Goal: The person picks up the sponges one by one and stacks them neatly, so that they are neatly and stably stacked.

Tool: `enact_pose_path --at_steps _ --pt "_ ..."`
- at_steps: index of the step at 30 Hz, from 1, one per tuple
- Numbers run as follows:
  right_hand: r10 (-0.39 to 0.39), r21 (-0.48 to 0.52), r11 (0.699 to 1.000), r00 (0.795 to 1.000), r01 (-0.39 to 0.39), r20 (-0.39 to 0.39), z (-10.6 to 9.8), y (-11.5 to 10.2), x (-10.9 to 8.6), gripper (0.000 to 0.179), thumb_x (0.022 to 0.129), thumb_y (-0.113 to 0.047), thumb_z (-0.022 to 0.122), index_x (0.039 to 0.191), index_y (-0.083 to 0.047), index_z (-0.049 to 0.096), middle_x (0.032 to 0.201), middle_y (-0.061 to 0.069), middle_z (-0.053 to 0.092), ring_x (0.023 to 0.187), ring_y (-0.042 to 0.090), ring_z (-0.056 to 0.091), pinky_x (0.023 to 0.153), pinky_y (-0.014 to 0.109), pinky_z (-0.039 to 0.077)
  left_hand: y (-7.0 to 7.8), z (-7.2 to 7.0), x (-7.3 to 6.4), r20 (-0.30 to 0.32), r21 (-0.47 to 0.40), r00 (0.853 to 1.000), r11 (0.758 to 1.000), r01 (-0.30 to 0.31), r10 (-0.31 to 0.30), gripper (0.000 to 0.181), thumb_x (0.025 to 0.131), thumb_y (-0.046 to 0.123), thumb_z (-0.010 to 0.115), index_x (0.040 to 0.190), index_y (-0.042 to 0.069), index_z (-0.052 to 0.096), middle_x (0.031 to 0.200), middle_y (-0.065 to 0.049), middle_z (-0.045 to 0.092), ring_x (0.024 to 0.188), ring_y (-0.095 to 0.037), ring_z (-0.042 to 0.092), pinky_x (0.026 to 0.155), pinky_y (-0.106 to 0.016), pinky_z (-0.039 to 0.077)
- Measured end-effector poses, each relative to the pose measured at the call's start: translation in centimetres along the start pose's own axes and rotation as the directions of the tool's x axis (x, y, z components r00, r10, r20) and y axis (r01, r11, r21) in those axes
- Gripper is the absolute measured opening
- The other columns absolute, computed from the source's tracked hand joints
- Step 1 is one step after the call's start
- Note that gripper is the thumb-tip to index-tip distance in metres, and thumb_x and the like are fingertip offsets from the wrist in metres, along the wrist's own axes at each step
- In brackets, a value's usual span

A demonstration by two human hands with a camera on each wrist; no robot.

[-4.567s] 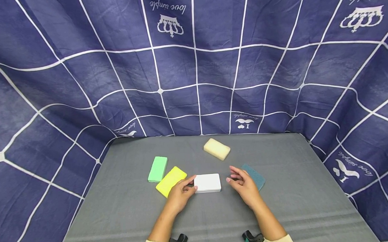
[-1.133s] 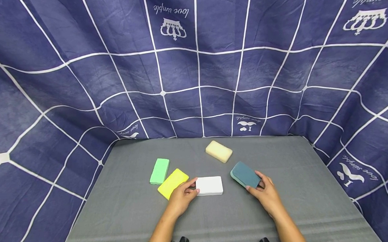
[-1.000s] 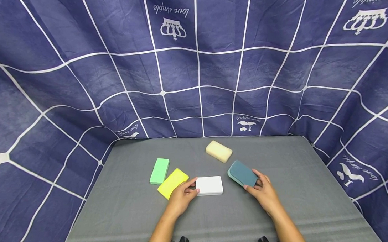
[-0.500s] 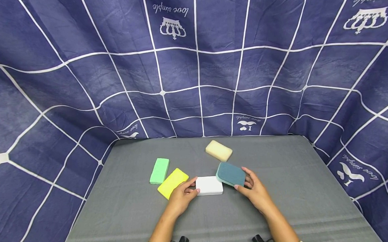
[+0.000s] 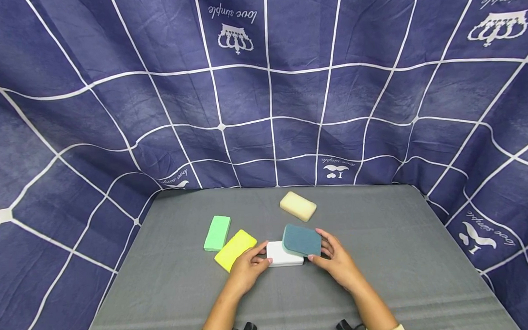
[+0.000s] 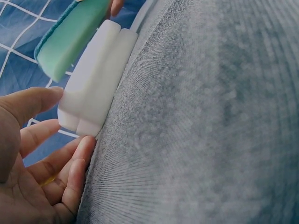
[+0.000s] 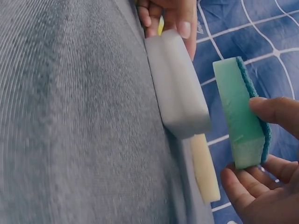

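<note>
A white sponge block (image 5: 278, 257), with a seam along its side, lies on the grey cloth. At its left end my left hand (image 5: 247, 268) holds it by thumb and fingertips; the thumb (image 6: 44, 98) and fingers show in the left wrist view. My right hand (image 5: 337, 262) grips the right end of a scouring sponge (image 5: 302, 239), green foam with a dark blue scrubbing face turned up. That sponge is tilted and hangs over the right part of the white block. A gap separates the two in the right wrist view, where the foam side (image 7: 238, 112) shows.
A yellow sponge (image 5: 233, 249) lies partly behind my left hand. Farther left is a light green sponge (image 5: 217, 233). A cream sponge (image 5: 298, 206) lies toward the back. Behind the grey table (image 5: 181, 294) hangs a blue curtain (image 5: 296, 96) with white lines.
My right hand has taken hold of the scouring sponge, lifted it and carried it left, from the right of the white block to above it. The left hand stays at the white block.
</note>
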State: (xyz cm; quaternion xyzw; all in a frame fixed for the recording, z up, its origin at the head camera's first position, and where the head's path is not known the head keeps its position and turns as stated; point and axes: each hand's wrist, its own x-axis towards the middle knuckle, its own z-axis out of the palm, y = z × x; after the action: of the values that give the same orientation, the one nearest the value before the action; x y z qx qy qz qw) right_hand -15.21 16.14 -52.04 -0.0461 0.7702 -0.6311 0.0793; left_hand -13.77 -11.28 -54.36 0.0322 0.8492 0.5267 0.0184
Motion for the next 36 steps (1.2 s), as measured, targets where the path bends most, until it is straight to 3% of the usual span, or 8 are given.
enact_pose_path --at_steps 16,23,36 --pt "-0.029 -0.062 0.998 0.998 0.032 0.051 2.1 -0.4 0.6 0.082 0.084 -0.013 0.082 0.154 -0.010 0.040 0.145 0.019 0.056 0.131 0.034 0.058 0.108 0.047 0.048 0.0 -0.1 0.1 0.019 0.012 1.000 1.000 0.021 -0.022 0.054 0.090 0.026 0.076 0.140 0.017 0.062 0.122 -0.008 0.069 0.092 -0.012 0.067 0.074 -0.019 0.053" --pt "-0.060 -0.130 0.989 0.996 0.068 0.064 2.7 -0.1 0.6 0.080 0.085 -0.014 0.081 0.154 -0.013 0.042 0.146 0.014 0.052 0.133 0.033 0.055 0.111 0.046 0.046 -0.1 -0.2 0.0 0.027 0.022 0.999 1.000 0.021 -0.022 0.048 0.095 0.024 0.068 0.142 0.018 0.060 0.124 -0.006 0.068 0.100 -0.016 0.068 0.079 -0.023 0.055" --pt "-0.084 -0.163 0.982 0.995 0.093 0.058 3.1 0.0 0.8 0.079 0.085 -0.008 0.079 0.154 -0.011 0.042 0.142 0.016 0.052 0.131 0.038 0.056 0.109 0.049 0.047 -0.1 -0.2 -0.2 0.022 0.067 1.000 0.998 -0.003 0.002 0.045 0.099 0.021 0.063 0.143 0.017 0.059 0.124 -0.005 0.069 0.105 -0.020 0.068 0.084 -0.026 0.056"
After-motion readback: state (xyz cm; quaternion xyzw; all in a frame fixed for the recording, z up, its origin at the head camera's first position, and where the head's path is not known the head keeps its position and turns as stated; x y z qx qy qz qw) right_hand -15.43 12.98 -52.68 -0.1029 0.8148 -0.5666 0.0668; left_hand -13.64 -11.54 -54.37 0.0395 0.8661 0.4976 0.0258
